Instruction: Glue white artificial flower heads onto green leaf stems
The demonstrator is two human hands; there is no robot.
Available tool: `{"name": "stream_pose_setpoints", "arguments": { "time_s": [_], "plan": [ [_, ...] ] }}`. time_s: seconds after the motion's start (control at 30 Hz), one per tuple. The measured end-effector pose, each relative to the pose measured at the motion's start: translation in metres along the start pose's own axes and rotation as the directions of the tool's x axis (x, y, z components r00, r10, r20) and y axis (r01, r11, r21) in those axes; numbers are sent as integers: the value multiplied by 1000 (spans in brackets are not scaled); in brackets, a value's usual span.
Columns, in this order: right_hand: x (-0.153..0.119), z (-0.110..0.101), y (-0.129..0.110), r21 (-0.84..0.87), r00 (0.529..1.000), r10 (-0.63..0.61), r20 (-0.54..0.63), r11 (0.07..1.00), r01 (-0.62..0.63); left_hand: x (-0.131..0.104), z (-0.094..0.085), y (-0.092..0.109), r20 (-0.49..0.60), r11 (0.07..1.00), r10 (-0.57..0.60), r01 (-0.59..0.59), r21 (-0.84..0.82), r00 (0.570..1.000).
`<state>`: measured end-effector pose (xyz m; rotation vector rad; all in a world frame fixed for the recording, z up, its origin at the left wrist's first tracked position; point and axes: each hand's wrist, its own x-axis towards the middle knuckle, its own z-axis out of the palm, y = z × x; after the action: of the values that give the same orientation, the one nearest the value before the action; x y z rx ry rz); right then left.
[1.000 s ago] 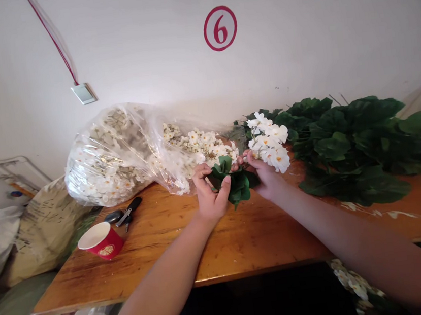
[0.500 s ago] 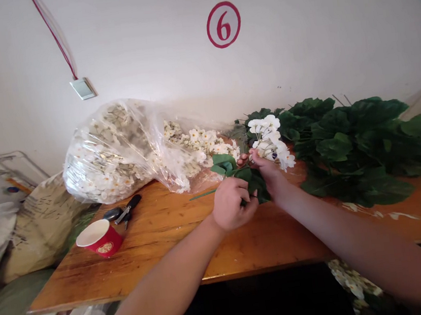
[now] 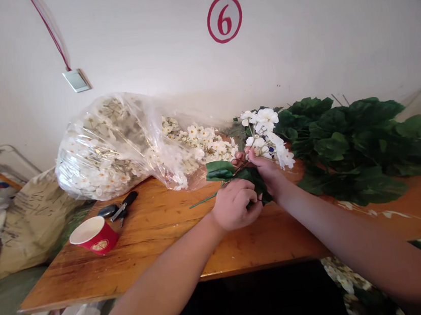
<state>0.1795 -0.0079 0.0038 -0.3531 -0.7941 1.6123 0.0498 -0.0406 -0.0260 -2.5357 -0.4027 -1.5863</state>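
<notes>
Above the wooden table [image 3: 160,245], both of my hands are closed around one artificial flower stem. Its white blossoms [image 3: 275,142] stick out past my right hand [image 3: 268,171], which grips the stem just below them. My left hand [image 3: 236,204] is wrapped round the lower part, among the green leaves [image 3: 220,170]. A bare green stem end [image 3: 202,201] pokes out to the left of that hand. Leaves between the two hands are partly hidden by my fingers.
A clear plastic bag [image 3: 105,150] full of white flowers lies at the back left, with loose blossoms [image 3: 208,140] spilling out. Green leaf stems [image 3: 347,146] are heaped on the right. A red paper cup [image 3: 104,242] and a black-handled tool [image 3: 127,203] are at the left.
The view has shifted slightly. The leaf by my left hand has turned and now lies flatter, and the white blossoms have tilted a little. Both hands keep hold of the stem.
</notes>
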Motion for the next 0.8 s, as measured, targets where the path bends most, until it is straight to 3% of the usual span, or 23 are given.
{"name": "stream_pose_setpoints", "arguments": {
  "time_s": [0.1,0.17,0.23,0.3,0.4,0.47,0.63,0.8],
  "plan": [
    [2,-2,0,0,999,15,-43,1000,-15,3,-5,-2,-82,987,-140,132,-94,987],
    [3,-5,0,0,997,38,-66,999,-38,7,-9,-4,-177,957,-262,232,-175,949],
    [5,-7,0,0,993,82,-89,997,-82,12,-13,-7,-268,903,-402,331,-273,876],
    [7,-9,2,6,986,121,-116,993,-121,18,-17,-11,-322,814,-549,407,-413,771],
    [9,-12,6,15,982,140,-130,990,-139,25,-21,-16,-306,651,-720,452,-610,623],
    [9,-12,8,-11,981,153,-119,988,-155,27,-22,-20,-292,603,-768,488,-631,570],
    [3,-9,11,-170,981,150,-125,971,-170,23,-21,-29,-307,636,-770,629,-447,560],
    [-2,-7,13,-278,975,204,85,945,-173,19,-22,-37,-338,655,-756,664,-362,561]
  ]
}}
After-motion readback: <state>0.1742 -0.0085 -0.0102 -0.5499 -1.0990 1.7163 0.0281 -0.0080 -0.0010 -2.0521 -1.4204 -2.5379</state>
